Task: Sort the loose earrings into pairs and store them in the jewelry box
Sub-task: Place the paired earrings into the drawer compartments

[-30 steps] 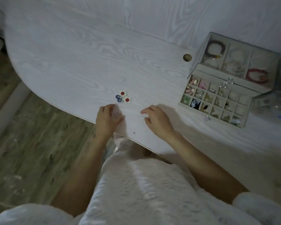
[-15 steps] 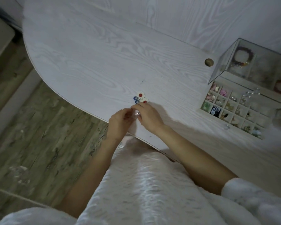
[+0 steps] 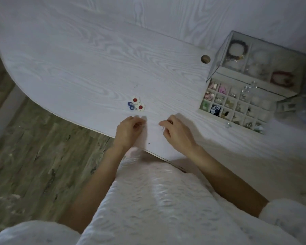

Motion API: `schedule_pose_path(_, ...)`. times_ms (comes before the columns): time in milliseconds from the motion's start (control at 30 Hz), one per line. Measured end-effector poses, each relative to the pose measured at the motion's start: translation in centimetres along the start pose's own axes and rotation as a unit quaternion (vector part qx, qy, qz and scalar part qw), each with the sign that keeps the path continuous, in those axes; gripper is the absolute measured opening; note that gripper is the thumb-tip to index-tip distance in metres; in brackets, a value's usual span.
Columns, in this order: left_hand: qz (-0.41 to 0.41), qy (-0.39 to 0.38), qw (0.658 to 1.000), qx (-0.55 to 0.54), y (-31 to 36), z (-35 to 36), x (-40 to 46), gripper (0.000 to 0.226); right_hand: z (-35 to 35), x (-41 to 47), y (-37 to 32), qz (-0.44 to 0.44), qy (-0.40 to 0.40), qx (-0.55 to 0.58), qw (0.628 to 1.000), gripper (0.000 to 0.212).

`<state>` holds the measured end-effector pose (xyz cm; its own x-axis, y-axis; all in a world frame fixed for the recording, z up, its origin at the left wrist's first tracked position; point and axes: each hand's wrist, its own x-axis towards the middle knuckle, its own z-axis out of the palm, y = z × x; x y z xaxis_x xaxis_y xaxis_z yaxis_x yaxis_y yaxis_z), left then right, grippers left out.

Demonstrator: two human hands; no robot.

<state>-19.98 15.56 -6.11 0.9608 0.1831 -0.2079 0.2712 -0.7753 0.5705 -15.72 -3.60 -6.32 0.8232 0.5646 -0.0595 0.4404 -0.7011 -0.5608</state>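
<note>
**White-grained tabletop, hands apart at its near edge**

Curled fingers marked both hands: the left hand (image 3: pixel 129 131) and right hand (image 3: pixel 175 131) each seemed to pinch something tiny (too blurred to name). Just beyond the left hand lay the flower earrings (image 3: pixel 137 103) beside blue earrings (image 3: pixel 130 105). Well to the right stood the open jewelry box (image 3: pixel 237 106) on the tabletop (image 3: pixel 78 59).
</note>
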Motion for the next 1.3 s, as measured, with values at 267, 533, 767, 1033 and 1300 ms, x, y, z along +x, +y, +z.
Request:
schedule_pose_path(267, 0.130, -0.079, 0.988, 0.001, 6.7, 4.6, 1.1, 0.009, -5.4, -8.9, 6.6, 0.198, 0.128, 0.098, 0.967, 0.013)
schedule_pose_path(533, 0.175, -0.140, 0.972, -0.066, 14.0, 8.1, 3.3, 0.008, -13.5, -10.9, 13.8, 0.284, 0.293, 0.061, 0.911, 0.013)
schedule_pose_path(767, 0.264, -0.150, 0.949, -0.086, 21.3, 9.1, 6.2, 0.013, -14.0, -8.8, 18.1, 0.327, 0.231, -0.041, 0.915, 0.028)
schedule_pose_path(1033, 0.312, -0.140, 0.938, -0.058, 29.9, 15.0, 8.2, 0.018, -12.6, -10.4, 17.7, 0.382, 0.267, -0.025, 0.884, 0.036)
schedule_pose_path(1300, 0.299, -0.142, 0.943, -0.015, 30.9, 18.2, 8.0, 0.027, -12.7, -11.1, 18.1, 0.370, 0.273, 0.020, 0.888, 0.034)
